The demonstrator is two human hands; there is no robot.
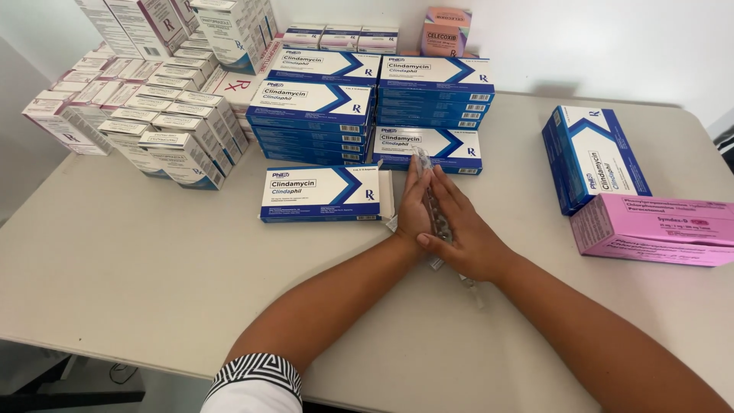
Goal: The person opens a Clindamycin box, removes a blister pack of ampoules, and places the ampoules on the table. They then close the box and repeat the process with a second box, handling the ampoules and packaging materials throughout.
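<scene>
Pink flat carton (654, 229) and blue-white box (592, 157) right of my hands; blue-white cardboard box stacks (367, 107) beyond them, white-grey boxes (153, 122) far left.

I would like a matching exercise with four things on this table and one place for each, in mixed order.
Things:
1. single blue and white flat carton
2. pink flat carton
3. stack of clear blister strips
4. grey and white small cartons

Places:
A. at the right edge of the table
B. pressed between both hands
C. piled at the far left
D. lying alone, just left of the hands

Pairs: 1-D, 2-A, 3-B, 4-C
</scene>
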